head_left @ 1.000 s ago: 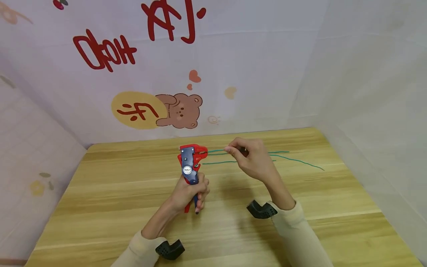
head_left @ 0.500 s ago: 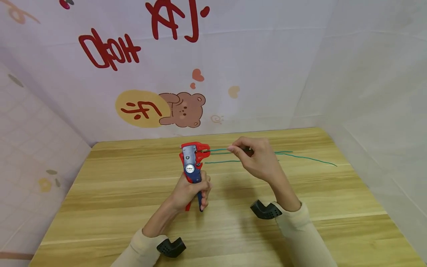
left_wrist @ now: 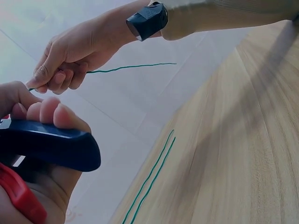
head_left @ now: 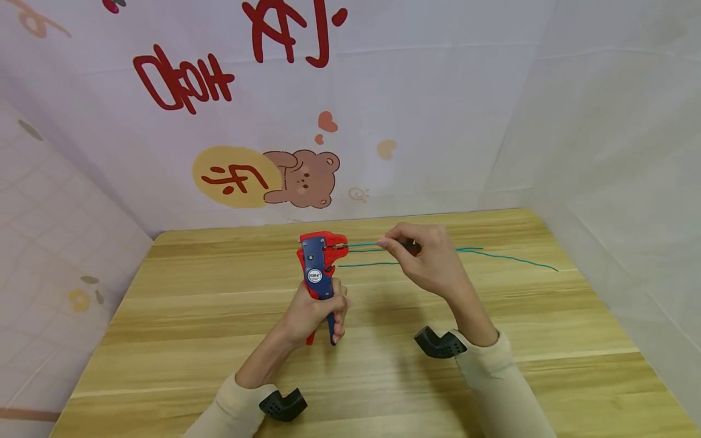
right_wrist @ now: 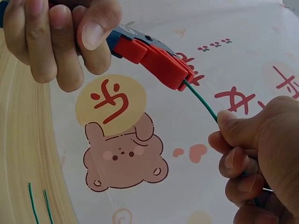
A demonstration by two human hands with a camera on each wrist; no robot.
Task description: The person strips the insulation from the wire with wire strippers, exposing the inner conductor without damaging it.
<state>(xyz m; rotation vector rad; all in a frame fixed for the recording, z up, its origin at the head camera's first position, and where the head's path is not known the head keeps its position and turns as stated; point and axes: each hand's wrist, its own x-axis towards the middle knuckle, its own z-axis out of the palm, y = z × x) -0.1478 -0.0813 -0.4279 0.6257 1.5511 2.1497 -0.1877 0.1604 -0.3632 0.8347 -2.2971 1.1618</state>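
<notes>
My left hand (head_left: 320,309) grips the handles of a red and blue wire stripper (head_left: 314,261), its head raised and its mouth facing right. A thin green wire (head_left: 362,244) runs from that mouth to my right hand (head_left: 429,258), where thumb and index finger pinch it. In the right wrist view the near end of the wire (right_wrist: 202,100) goes in between the red jaws; its tip is hidden inside. The rest of it (left_wrist: 133,67) trails out behind the right hand in the left wrist view. Two more green wires lie side by side on the table below.
The wooden table (head_left: 219,340) meets a printed white cloth (head_left: 438,121) at its far edge, with cloth at both sides too. Black wrist devices (head_left: 440,344) sit on both cream sleeves.
The view has shifted slightly. My right hand has moved a little to the right, and the wire's far end has swung further right. The stripper's handles stand slightly wider apart than before.
</notes>
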